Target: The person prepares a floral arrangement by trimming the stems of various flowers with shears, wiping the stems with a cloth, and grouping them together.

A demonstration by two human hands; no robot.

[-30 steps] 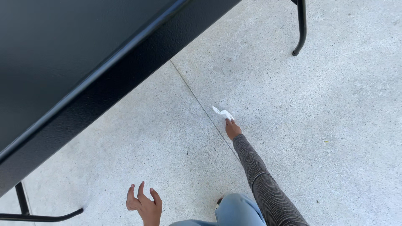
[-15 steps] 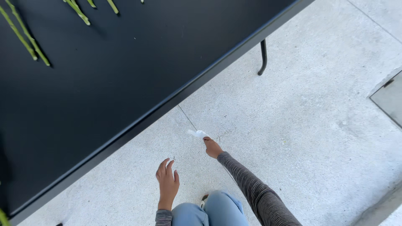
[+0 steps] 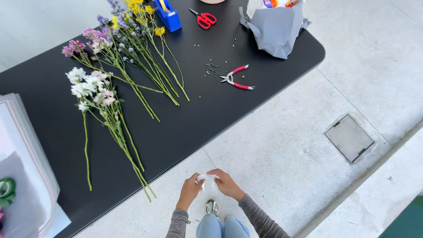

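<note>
Both hands now meet: left hand point(image 3: 189, 190) and right hand point(image 3: 227, 183) pinch one white scrap point(image 3: 207, 177), just off the table point(image 3: 198, 128) edge; open floor point(image 3: 286, 167) right.

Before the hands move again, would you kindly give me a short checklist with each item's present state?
1. White scrap pinched by left hand and right hand: ok.
2. Grip firm enough: cannot tell.
3. Hands over bare floor, off the black table: ok.
4. Flower stems lying flat on the table: ok.
5. Red-handled cutters away from the hands: ok.
6. What the scrap is made of: cannot tell.
</note>
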